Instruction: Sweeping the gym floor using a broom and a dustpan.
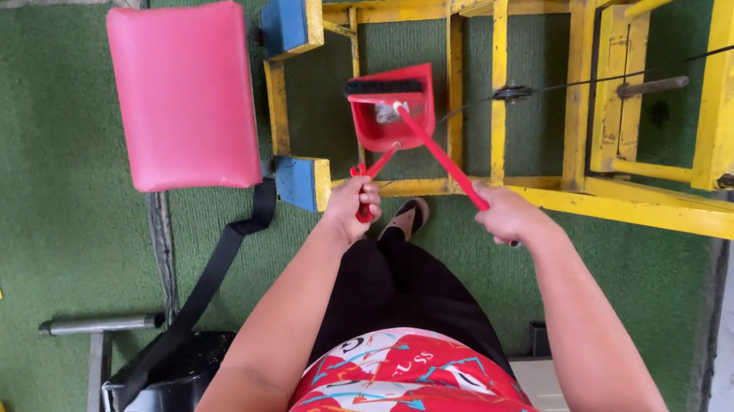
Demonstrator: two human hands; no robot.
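While it rests on the green turf inside the yellow metal frame (506, 90), the red dustpan (390, 112) sits tipped toward the person, its black rubber lip at the far edge and some grey debris in its tray. Its long red handle runs back to the left hand (354, 206), whose fingers are curled tight round the grip end. A second red stick, the broom handle (442, 159), slants from the pan's mouth to the right hand (507, 215), which is closed in a fist about it. Both tools look like thin moulded plastic, so I judge them light and fairly stiff, easy to tip (the pan would spill if swung); the handle ends are the natural places to hold. Just left of the frame stands a pink padded seat (183, 91) with blue end pads (291, 19), and a black strap (211, 274) trails below it. A sandalled foot (409, 217) shows between the hands.
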